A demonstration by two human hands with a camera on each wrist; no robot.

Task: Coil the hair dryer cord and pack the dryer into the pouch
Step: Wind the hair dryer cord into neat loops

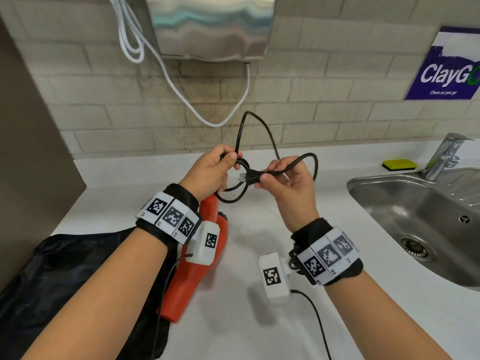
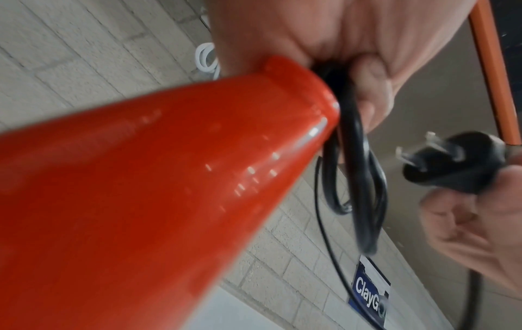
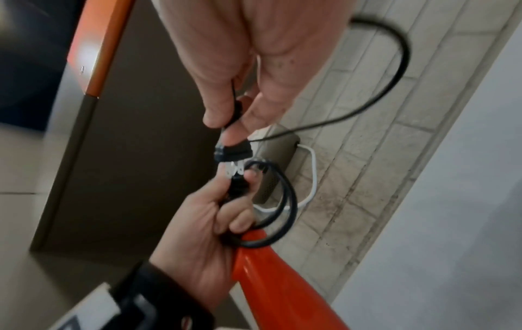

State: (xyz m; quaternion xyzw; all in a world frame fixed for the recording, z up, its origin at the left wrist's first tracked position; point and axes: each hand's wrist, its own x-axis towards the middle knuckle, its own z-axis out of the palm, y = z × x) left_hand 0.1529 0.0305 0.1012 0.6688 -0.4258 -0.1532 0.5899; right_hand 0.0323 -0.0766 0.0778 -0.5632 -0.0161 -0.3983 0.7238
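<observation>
The red hair dryer [image 1: 197, 258] hangs handle-up under my left wrist, above the white counter [image 1: 233, 320]. My left hand [image 1: 215, 168] grips a bundle of black cord loops [image 1: 235, 188] at the end of the dryer's handle [image 2: 169, 178]. My right hand [image 1: 283, 178] pinches the black plug [image 1: 253, 177], whose prongs point left toward the coil. A loose loop of cord [image 1: 259, 131] arches up between both hands. The black pouch [image 1: 65, 276] lies flat on the counter at the lower left, partly hidden by my left forearm. In the right wrist view the plug [image 3: 233, 151] sits just above the left hand's fingers [image 3: 240, 223].
A steel sink [image 1: 426, 219] with a tap [image 1: 444, 157] lies to the right, with a yellow-green sponge [image 1: 400, 164] behind it. A steel hand dryer [image 1: 210, 27] with white cables [image 1: 181, 92] hangs on the tiled wall. A grey partition [image 1: 28, 141] stands at the left.
</observation>
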